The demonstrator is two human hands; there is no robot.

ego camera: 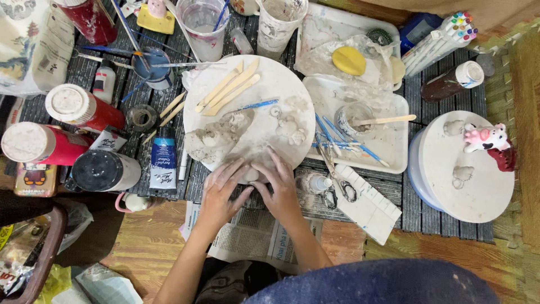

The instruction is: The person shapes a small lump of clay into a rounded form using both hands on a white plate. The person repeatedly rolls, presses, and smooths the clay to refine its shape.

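Both hands, left [222,188] and right [279,188], cup a small clay lump [251,174] between fingertips at the round board's [281,84] near edge; finished figures [291,128] lie beyond, lump unshaped.

A dark slatted surface [444,217] is crowded with craft supplies. Red paint jars [79,107] with white lids lie at the left, beside a blue paint tube [163,160] and a black-lidded jar [104,170]. Wooden sticks [228,90] rest higher up. A white tray [394,146] holds blue brushes [337,141] and a small glass jar [353,117]. Scissors [337,180] lie near a white palette [368,208]. A yellow sponge [349,60] sits above. At right, a round white lid [467,174] carries a pink-and-white cow figure [485,138]. Newspaper [253,231] lies below.
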